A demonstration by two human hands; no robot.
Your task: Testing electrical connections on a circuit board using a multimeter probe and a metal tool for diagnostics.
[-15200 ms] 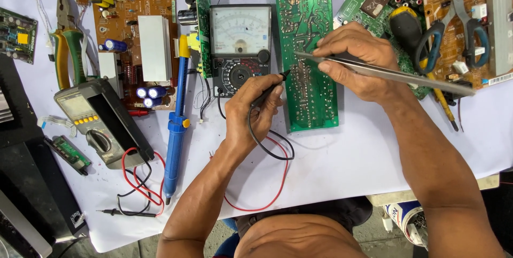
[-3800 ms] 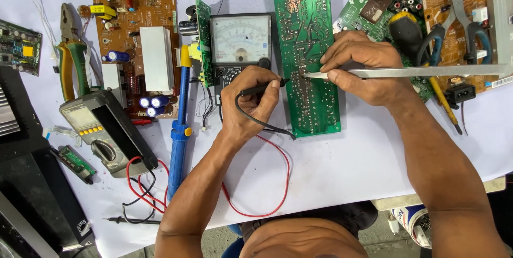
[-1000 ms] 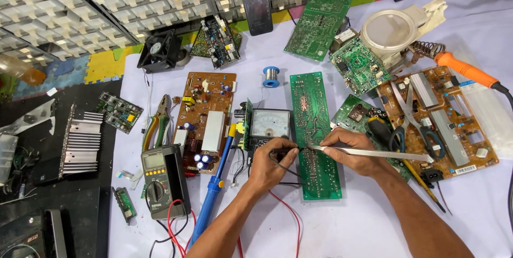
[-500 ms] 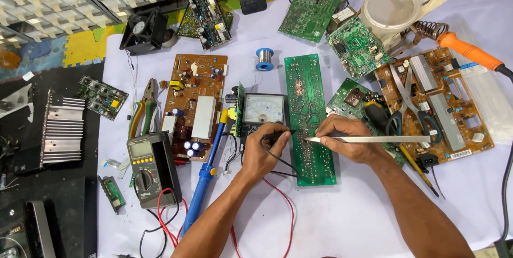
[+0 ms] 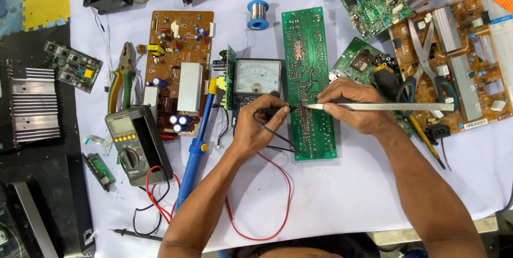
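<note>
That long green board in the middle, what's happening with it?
A person is probing the long green circuit board on a white-covered table. The left hand presses a black test probe to it; the right hand holds long metal tweezers there. An analog needle meter sits beside the board.

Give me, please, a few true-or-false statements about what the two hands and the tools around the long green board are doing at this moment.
1. The left hand holds a black probe against the long green circuit board. True.
2. The right hand holds the scissors. False: it holds long metal tweezers; the scissors lie on the brown board at the right.
3. The analog meter sits just left of the green board. True.
4. The blue desoldering pump lies on the green board. False: it lies on the white sheet, left of the left forearm.
5. The solder spool stands above the meter. True.
</note>
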